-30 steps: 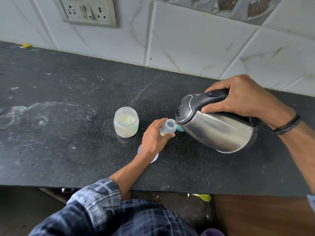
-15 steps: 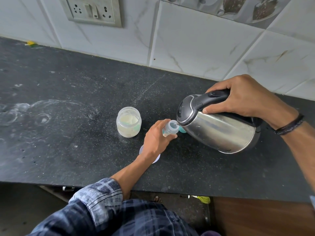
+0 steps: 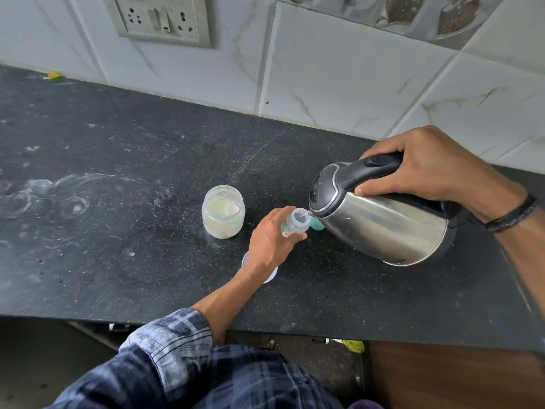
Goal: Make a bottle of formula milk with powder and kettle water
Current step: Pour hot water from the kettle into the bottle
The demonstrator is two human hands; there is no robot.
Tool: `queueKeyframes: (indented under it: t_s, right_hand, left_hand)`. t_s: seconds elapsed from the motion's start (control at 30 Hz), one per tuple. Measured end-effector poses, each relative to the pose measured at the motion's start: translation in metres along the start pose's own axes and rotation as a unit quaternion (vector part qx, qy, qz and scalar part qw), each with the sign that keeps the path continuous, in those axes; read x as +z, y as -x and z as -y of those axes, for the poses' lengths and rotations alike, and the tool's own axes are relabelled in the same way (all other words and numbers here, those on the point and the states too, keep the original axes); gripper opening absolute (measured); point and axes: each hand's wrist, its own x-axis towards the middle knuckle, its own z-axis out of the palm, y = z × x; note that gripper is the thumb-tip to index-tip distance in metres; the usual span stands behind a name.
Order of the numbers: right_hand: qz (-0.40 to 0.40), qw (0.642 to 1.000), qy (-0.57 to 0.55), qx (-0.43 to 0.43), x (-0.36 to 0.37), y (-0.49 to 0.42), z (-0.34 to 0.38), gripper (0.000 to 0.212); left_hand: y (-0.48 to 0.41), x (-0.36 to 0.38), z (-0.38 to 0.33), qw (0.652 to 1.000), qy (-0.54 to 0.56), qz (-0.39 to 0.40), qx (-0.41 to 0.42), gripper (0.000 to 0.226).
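My left hand (image 3: 269, 242) grips a small clear baby bottle (image 3: 297, 222) standing on the black counter (image 3: 118, 246), its mouth uncovered. My right hand (image 3: 424, 166) holds the black handle of a steel kettle (image 3: 383, 225), tilted left with its spout over the bottle's mouth; a thin stream of water runs in. A clear jar of pale formula powder (image 3: 223, 211), lid off, stands just left of the bottle. A teal piece (image 3: 316, 224) lies behind the bottle under the spout.
A white round lid (image 3: 272, 276) lies partly hidden under my left wrist. White dried rings mark the counter at the left. A socket panel (image 3: 160, 19) sits on the tiled wall. The counter's front edge runs below my forearm.
The kettle's spout has come over the bottle's mouth and water now flows. Both hands keep their grips; the view has shifted slightly.
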Motion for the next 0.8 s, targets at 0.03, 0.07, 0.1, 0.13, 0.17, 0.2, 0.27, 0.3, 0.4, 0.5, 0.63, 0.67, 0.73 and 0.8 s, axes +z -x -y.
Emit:
queueKeyframes:
  t_s: [0.03,0.07,0.1,0.13,0.17,0.2,0.27,0.3,0.4,0.5,0.63,0.67,0.73,0.8]
  right_hand:
    - [0.000,1.000,0.000,0.000,-0.001,0.000,0.000,0.046]
    - [0.000,1.000,0.000,0.000,-0.002,0.001,-0.001,0.043]
    - [-0.001,1.000,-0.001,-0.001,-0.002,0.001,-0.001,0.041]
    - [-0.002,1.000,-0.001,-0.001,-0.004,0.002,-0.002,0.041]
    - [-0.003,1.000,0.000,-0.001,-0.005,0.003,-0.002,0.041]
    - [-0.003,1.000,0.002,-0.002,-0.006,0.003,-0.002,0.041]
    - [-0.003,1.000,0.004,-0.002,-0.007,0.004,-0.003,0.038]
    - [-0.004,1.000,0.005,-0.003,-0.008,0.004,-0.003,0.036]
    - [-0.006,1.000,0.008,-0.004,-0.010,0.005,-0.003,0.037]
    - [-0.006,1.000,0.007,-0.006,-0.013,0.007,-0.003,0.037]
    - [-0.010,1.000,0.009,-0.011,-0.017,0.009,-0.002,0.037]
    - [-0.012,1.000,0.010,-0.011,-0.018,0.010,-0.002,0.037]
    - [-0.014,1.000,0.011,-0.010,-0.020,0.010,-0.002,0.036]
    - [-0.014,1.000,0.011,-0.008,-0.022,0.011,-0.002,0.035]
  left_hand:
    - [0.000,0.000,0.000,1.000,-0.001,0.000,-0.001,0.054]
    - [0.000,0.000,0.000,1.000,-0.002,0.001,-0.002,0.054]
    - [0.000,0.000,0.000,1.000,-0.004,0.002,-0.002,0.055]
    - [0.000,0.000,-0.001,1.000,-0.005,0.002,-0.002,0.055]
    - [0.000,-0.001,-0.001,1.000,-0.004,0.001,-0.002,0.055]
    - [0.000,-0.001,-0.001,1.000,-0.003,0.001,-0.003,0.055]
    - [0.000,-0.001,-0.001,1.000,-0.003,0.001,-0.004,0.055]
    - [0.000,-0.001,-0.002,1.000,-0.004,0.001,-0.004,0.055]
    - [0.000,-0.001,-0.003,1.000,-0.003,0.004,-0.008,0.056]
    - [0.000,-0.001,-0.003,1.000,-0.005,0.007,-0.012,0.059]
    - [0.000,-0.001,-0.003,1.000,-0.005,0.007,-0.017,0.060]
    - [0.000,-0.001,-0.003,1.000,-0.004,0.006,-0.016,0.059]
    - [0.000,0.000,-0.003,1.000,-0.003,0.000,-0.009,0.056]
    - [0.001,0.000,-0.002,1.000,-0.003,-0.002,-0.007,0.055]
